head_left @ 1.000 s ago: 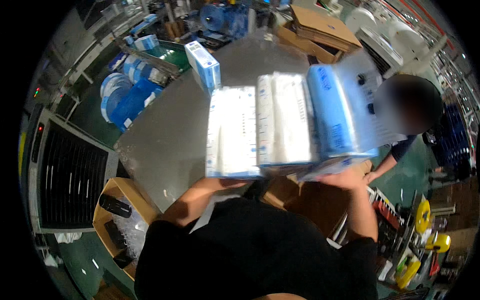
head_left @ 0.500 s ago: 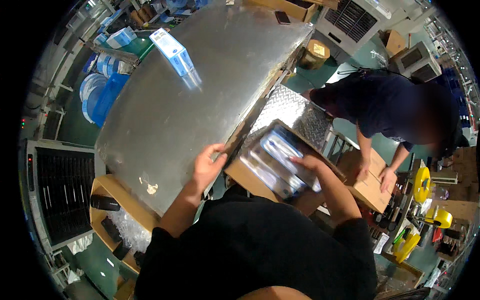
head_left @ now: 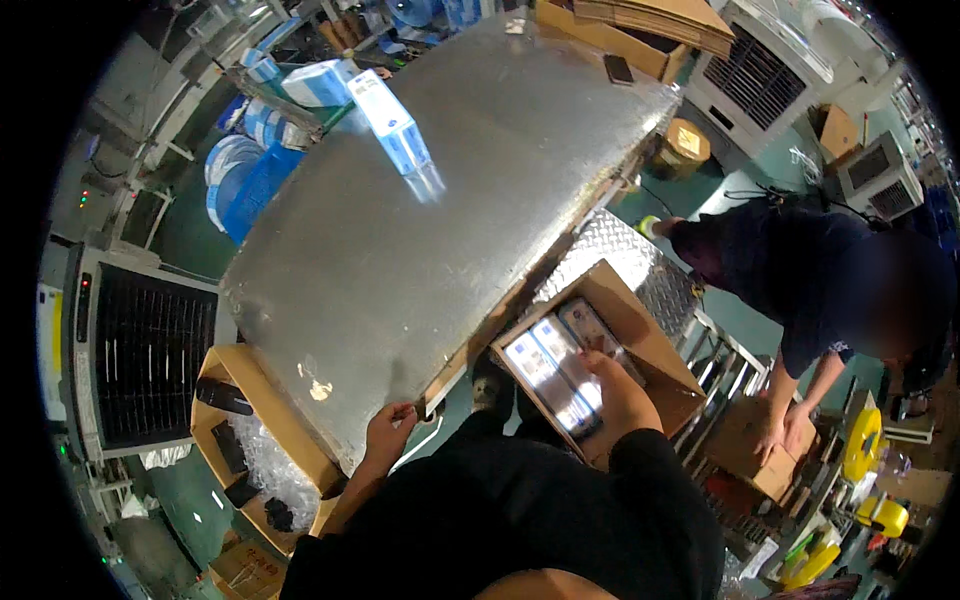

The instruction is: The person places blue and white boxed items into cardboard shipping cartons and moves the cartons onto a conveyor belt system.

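A large shiny metal table [head_left: 400,260] fills the middle. My left hand [head_left: 388,424] grips its near edge. Below its right side stands an open cardboard box [head_left: 655,345] with several white and blue wrapped packs [head_left: 555,372] lying flat inside. My right hand [head_left: 615,385] reaches into the box and rests on the packs. One upright blue and white pack [head_left: 392,121] stands alone at the far side of the table.
Another person in dark clothes [head_left: 800,280] bends over a cardboard box [head_left: 750,450] at the right. A box of dark parts [head_left: 250,440] sits at the lower left beside a grey fan unit [head_left: 140,350]. Blue packs and rolls [head_left: 250,170] lie at the far left.
A second ago both hands held a row of packs up over the table. They carried the packs down to the right into the box. My left hand has since let go and gripped the table edge.
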`<state>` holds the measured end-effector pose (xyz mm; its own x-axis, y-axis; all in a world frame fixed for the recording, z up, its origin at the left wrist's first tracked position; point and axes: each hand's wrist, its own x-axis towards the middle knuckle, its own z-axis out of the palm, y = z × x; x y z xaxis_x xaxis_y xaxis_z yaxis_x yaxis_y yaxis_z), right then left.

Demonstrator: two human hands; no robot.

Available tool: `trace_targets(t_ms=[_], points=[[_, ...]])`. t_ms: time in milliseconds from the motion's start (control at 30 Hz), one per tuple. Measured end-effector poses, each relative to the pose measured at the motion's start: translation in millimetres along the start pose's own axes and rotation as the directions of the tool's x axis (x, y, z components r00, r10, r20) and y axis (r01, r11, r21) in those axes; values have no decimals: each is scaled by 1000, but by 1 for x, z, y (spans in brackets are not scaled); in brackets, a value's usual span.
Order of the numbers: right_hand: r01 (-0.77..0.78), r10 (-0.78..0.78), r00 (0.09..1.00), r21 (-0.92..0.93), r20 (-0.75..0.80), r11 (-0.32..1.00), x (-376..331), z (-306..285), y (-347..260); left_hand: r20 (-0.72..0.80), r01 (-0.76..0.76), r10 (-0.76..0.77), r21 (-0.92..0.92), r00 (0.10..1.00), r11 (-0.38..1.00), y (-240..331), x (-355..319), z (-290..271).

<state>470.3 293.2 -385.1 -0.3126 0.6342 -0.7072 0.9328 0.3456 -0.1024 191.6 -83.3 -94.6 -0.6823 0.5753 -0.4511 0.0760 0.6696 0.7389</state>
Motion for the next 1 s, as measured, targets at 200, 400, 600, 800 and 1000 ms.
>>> trace_targets(t_ms=[200,400,600,800,1000], points=[[347,-243,937,608,-249,714,-114,-74,-106,-104,-65,74,93,992,994,-16,8,-44],[423,-427,904,165,-13,891,-276,-165,-192,-40,-312,310,-36,950,950,1,141,-60],[326,-291,945,484,-148,812,-303,-163,-215,-87,-666,709,280,699,691,183,336,-88],[345,47,811,542,-583,766,-277,-176,-230,312,-630,579,596,753,498,298,436,-34],[317,-7,784,390,-621,865,-280,-178,-212,194,-609,582,367,790,704,333,446,-18]])
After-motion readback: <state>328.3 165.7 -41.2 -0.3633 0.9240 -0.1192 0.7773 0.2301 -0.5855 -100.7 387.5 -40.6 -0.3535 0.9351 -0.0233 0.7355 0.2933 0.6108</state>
